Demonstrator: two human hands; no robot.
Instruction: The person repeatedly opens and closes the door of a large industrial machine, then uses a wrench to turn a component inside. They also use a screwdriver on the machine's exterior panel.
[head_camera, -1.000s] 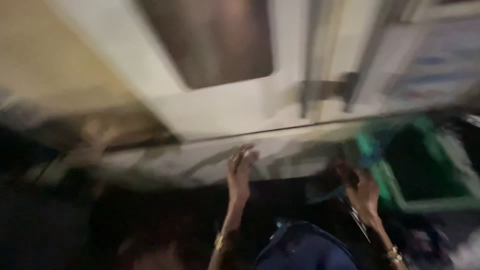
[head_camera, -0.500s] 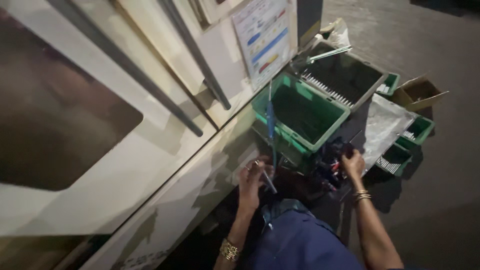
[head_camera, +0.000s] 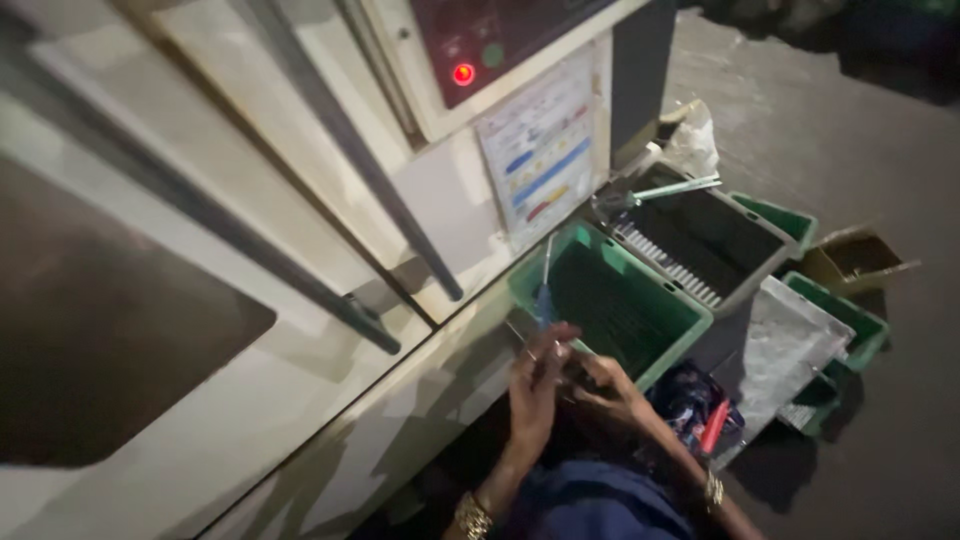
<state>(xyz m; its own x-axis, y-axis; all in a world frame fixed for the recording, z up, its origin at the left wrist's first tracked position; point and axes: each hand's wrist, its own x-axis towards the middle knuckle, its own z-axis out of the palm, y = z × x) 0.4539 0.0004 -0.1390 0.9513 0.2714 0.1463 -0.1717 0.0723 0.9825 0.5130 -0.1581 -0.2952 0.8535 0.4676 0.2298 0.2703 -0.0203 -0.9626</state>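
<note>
Meeting at lower centre, left hand (head_camera: 535, 385) and right hand (head_camera: 605, 385) seemingly pinch a thin blue-handled tool (head_camera: 545, 300), fingers curled, beside the green crate (head_camera: 615, 300); steadying likely comes next.

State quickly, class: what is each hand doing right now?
Left hand: raised by the green crate, fingers near a thin blue-handled tool; grip cannot be told.
Right hand: meets the left; grip cannot be told.
</note>
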